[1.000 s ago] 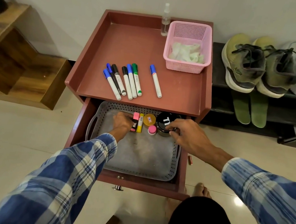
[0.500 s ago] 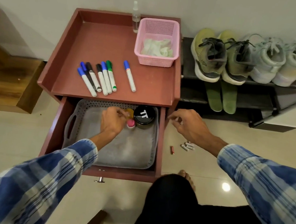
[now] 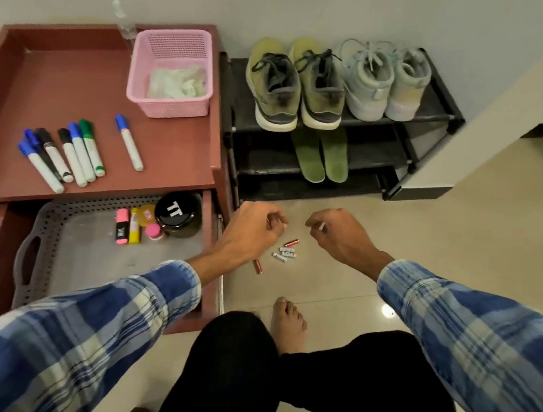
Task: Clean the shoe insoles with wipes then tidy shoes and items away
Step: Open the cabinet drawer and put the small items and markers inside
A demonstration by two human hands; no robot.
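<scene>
While the black lid (image 3: 176, 209) reads "TT", left hand (image 3: 253, 227), curled, grip unclear, and right hand (image 3: 338, 237), pinching a white piece (image 3: 322, 226), hover apart above batteries (image 3: 284, 252) on open floor (image 3: 444, 270).

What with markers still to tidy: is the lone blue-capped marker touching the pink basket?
Apart. Head view: bare tabletop shows between lone marker and pink basket.

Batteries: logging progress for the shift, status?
Left hand, right hand: each seems to pinch one. Other batteries loose on floor nearby. Nothing blocking.

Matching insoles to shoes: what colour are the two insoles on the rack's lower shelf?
The insoles are green, clearest in the head view.
</scene>
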